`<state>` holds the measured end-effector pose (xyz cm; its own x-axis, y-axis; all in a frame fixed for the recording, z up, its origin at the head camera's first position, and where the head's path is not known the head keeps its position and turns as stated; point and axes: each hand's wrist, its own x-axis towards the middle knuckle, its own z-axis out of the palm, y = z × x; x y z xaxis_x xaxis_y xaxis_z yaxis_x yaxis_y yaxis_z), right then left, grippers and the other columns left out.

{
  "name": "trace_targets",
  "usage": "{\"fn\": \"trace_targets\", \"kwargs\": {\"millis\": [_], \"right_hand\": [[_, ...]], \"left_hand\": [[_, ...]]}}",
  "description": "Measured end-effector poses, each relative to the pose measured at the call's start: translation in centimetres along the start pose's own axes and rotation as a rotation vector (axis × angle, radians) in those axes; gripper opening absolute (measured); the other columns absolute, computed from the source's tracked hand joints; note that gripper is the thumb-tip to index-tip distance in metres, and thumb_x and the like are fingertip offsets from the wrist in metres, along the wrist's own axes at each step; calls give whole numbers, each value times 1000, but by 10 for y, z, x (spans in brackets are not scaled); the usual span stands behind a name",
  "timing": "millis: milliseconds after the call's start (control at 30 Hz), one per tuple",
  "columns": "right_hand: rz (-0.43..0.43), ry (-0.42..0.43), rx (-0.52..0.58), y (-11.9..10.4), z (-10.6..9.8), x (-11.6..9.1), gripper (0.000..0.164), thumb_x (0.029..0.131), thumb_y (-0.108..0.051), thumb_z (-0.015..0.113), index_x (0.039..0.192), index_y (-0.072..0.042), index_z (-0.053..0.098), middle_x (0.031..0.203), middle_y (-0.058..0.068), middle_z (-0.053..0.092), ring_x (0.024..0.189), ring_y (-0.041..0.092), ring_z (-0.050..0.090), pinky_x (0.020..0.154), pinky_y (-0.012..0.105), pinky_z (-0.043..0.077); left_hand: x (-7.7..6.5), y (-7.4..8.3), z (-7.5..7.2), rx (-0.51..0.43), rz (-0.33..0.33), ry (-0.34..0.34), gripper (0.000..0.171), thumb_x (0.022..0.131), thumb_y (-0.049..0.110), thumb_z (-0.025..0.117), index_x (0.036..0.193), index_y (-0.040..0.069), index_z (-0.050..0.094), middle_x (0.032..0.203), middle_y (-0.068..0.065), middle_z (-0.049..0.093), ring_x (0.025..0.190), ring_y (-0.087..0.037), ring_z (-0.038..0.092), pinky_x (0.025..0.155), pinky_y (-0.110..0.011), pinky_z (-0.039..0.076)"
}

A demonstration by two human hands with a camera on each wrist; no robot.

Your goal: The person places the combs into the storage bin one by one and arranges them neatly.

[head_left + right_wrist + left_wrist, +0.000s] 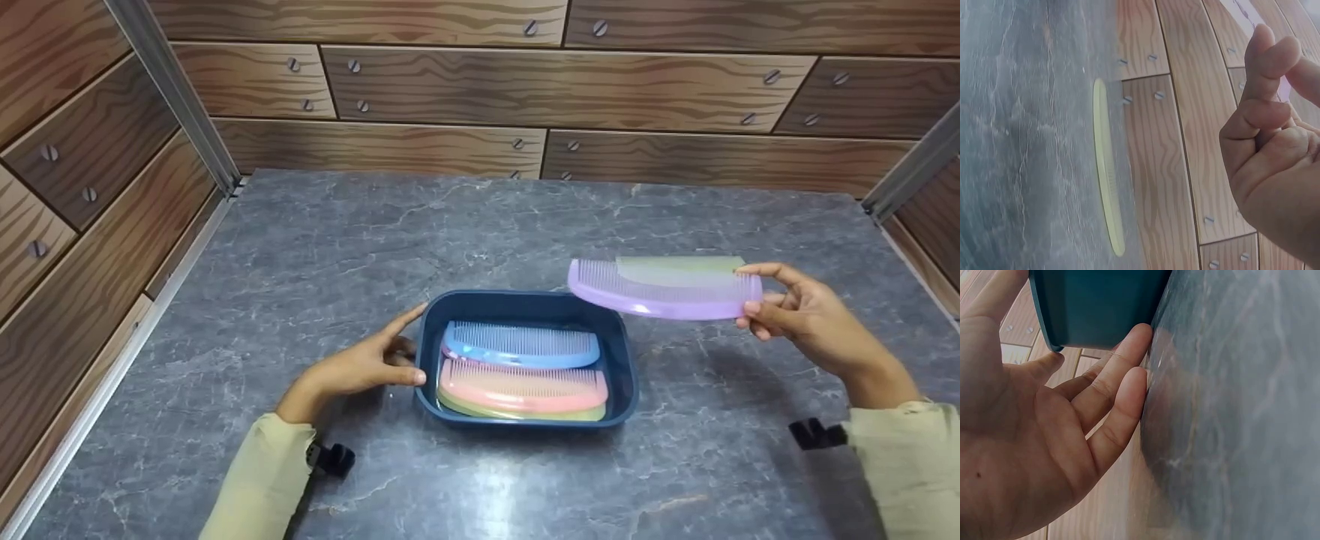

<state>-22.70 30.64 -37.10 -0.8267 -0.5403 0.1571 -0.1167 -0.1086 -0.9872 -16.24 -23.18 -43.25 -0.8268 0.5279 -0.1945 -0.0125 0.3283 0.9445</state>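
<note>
My right hand [810, 322] pinches one end of a purple comb [637, 306] above the table, its teeth facing away. Partly hidden behind it, a pale green comb [1107, 174] lies on the tabletop. Against the left side of a dark blue plastic tub [626, 352], my left hand [367, 364] rests with thumb and index finger spread; its lower fingers [1120, 399] are near the table. Inside the tub are a blue comb [525, 349] with a purplish edge under it, and a pink comb [525, 390] over a yellow-green comb [517, 414].
Grey marble-patterned tabletop [360, 240] surrounds the tub. Wood-patterned panels [450, 90] stand behind it and at both sides, with metal corner posts [176, 90]. A black strap mount [330, 459] sits at each wrist.
</note>
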Motion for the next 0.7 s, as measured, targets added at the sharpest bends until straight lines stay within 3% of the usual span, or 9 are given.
{"fn": "trace_targets", "kwargs": {"millis": [300,567,700], "right_hand": [[20,-97,50,0,16,7,44,94,18,39,130,-6,49,83,8,71,67,8,64,58,17,52],[103,-117,-35,0,34,16,39,97,11,43,129,-11,49,80,3,71,65,4,61,57,16,49],[132,-127,-27,0,45,21,37,96,9,45,128,-10,48,80,2,71,65,4,61,57,15,50]], "left_hand": [[-1,-1,0,7,-1,-7,99,87,28,73,157,21,3,128,-25,54,109,-27,62,95,-33,50],[0,0,0,4,6,0,100,86,27,74,157,21,3,126,-26,55,108,-27,63,93,-32,51],[0,-1,0,10,13,3,100,86,26,74,157,21,3,128,-26,55,109,-29,62,94,-34,51]]}}
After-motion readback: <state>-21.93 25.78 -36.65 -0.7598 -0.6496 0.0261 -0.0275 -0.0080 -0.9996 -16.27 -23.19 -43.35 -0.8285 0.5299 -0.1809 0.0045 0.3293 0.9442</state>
